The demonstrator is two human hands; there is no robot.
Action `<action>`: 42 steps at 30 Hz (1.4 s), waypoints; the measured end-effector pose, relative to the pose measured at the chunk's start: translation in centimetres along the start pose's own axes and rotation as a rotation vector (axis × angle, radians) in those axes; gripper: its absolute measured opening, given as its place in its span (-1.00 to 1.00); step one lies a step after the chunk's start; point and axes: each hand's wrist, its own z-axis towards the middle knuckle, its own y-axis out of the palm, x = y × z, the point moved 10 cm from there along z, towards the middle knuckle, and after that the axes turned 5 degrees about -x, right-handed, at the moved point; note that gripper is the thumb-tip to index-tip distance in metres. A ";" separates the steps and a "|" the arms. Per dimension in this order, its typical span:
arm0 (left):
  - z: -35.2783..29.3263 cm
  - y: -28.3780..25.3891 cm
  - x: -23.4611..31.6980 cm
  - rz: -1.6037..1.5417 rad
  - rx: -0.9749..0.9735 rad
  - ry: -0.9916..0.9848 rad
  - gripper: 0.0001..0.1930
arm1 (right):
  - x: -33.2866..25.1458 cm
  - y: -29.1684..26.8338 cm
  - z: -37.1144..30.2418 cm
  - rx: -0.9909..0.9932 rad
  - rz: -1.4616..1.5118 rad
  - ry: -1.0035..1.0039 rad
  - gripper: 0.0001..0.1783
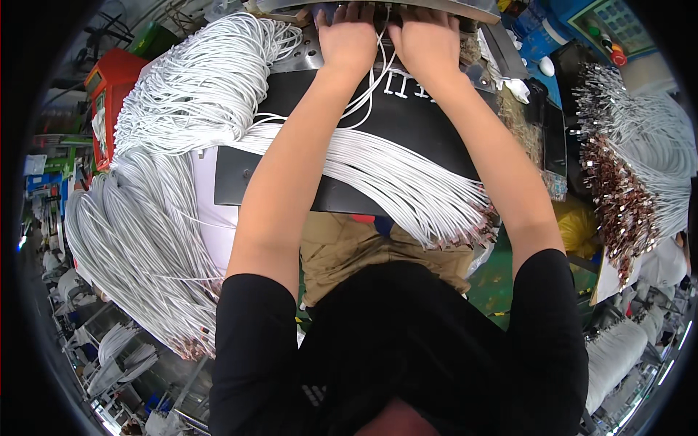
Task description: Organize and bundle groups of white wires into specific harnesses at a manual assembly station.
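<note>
From my remote station I see the left hand (347, 38) and right hand (427, 41) at the far edge, fingertips hidden beneath a metal bar (476, 9); I cannot tell their grip. Between them, white cable strands (371, 81) point far, long axis near-to-far, curving left nearer.
</note>
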 end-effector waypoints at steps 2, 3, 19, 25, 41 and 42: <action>0.3 -0.2 -0.1 -0.027 0.007 -0.009 -0.47 | 0.0 1.9 -0.2 -0.067 0.009 0.036 -0.64; 0.5 -0.6 -0.2 -0.055 0.016 -0.018 -0.49 | 0.4 3.2 -0.1 -0.133 0.018 0.071 -0.64; -36.3 -13.9 -0.6 -2.230 -0.905 -1.327 -0.65 | 11.0 -14.8 -35.2 -0.109 0.599 0.885 -0.71; -39.2 -10.6 -6.8 -1.692 -0.270 -1.642 -0.74 | -0.2 -6.5 -47.9 -0.967 0.440 0.808 -0.60; -41.9 -9.2 -6.7 -1.696 -0.376 -1.736 -0.81 | 3.6 -5.5 -47.7 -1.076 0.483 0.555 -0.51; -42.0 -9.3 -6.9 -1.676 -0.358 -1.763 -0.80 | 3.4 -5.3 -47.9 -1.074 0.521 0.545 -0.51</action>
